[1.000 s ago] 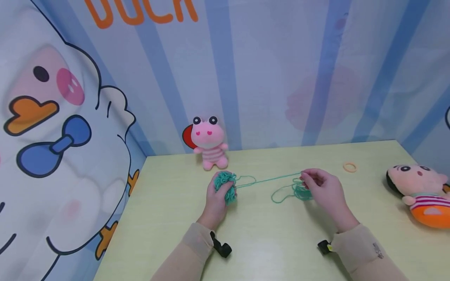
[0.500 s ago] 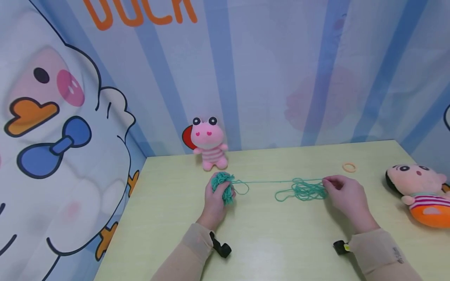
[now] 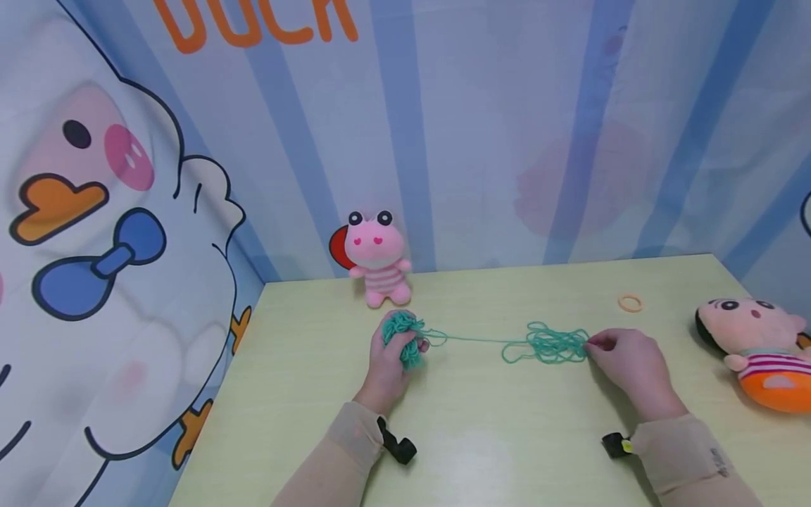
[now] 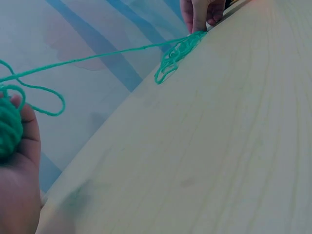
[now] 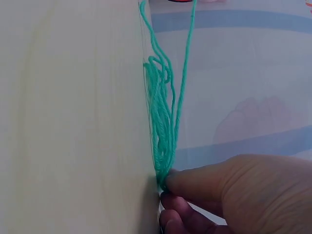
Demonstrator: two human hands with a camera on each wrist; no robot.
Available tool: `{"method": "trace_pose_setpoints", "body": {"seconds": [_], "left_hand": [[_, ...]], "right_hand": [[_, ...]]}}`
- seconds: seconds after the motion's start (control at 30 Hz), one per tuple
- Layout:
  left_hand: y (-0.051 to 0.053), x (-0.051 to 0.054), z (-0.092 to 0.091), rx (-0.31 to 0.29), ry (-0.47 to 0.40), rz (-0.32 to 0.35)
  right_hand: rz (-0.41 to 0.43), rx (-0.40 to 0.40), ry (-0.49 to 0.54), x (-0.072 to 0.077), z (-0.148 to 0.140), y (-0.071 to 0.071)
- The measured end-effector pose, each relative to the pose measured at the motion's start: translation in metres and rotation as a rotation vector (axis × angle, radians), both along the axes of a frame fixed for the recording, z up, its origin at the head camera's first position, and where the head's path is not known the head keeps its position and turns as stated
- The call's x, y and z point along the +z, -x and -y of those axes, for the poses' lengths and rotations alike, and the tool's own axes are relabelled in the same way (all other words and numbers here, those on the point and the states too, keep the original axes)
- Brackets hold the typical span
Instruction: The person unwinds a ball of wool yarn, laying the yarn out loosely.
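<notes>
A bundle of green yarn (image 3: 402,336) is gripped in my left hand (image 3: 386,370), thumb across its front, above the left-middle of the table. From it a single strand runs right to a loose, looped heap of the same yarn (image 3: 550,343) lying on the table. At the heap's right end, my right hand (image 3: 636,366) pinches the yarn between thumb and forefinger, low at the tabletop. The right wrist view shows the loops gathered at the thumb tip (image 5: 178,181). In the left wrist view a small slack loop (image 4: 53,105) hangs beside the bundle.
A pink striped plush toy (image 3: 380,260) sits at the table's back edge, behind my left hand. An orange ring (image 3: 630,303) lies at the back right. Another plush doll (image 3: 760,352) lies at the right side of the table (image 3: 481,436). A printed curtain stands behind.
My right hand has moved right and down to the table, drawing out yarn. The heap now lies spread out more, and the strand between the hands has sagged lower. My left hand barely moved.
</notes>
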State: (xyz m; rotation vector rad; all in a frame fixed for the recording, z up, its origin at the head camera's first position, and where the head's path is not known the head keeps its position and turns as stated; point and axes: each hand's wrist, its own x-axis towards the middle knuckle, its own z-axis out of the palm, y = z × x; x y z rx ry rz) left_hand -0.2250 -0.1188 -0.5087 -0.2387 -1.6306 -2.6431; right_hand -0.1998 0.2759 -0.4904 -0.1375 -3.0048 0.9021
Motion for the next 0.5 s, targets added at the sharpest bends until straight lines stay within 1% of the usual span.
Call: {"method": "trace_pose_setpoints", "body": {"seconds": [0.07, 0.13, 0.2, 0.27, 0.37, 0.43, 0.5], "left_hand": [[0.000, 0.000, -0.001, -0.004, -0.018, 0.012], [-0.001, 0.000, -0.001, -0.008, -0.034, 0.031], [-0.001, -0.001, -0.002, -0.010, -0.051, 0.049], [-0.001, -0.001, -0.003, -0.014, -0.058, 0.058], [-0.001, -0.001, -0.003, -0.020, -0.056, 0.053], [-0.001, -0.001, -0.003, -0.027, -0.052, 0.047], [-0.001, -0.002, -0.004, -0.035, -0.048, 0.040]], "right_hand": [[-0.001, -0.002, 0.006, 0.000, 0.002, 0.000], [-0.032, -0.006, 0.013, 0.000, 0.005, -0.001], [-0.099, -0.003, 0.029, 0.001, 0.012, -0.002], [-0.194, 0.016, 0.058, 0.005, 0.023, -0.003], [-0.302, 0.093, 0.121, 0.012, 0.047, -0.005], [-0.330, 0.161, 0.166, 0.015, 0.066, -0.006], [-0.323, 0.225, 0.197, 0.017, 0.083, -0.007]]}}
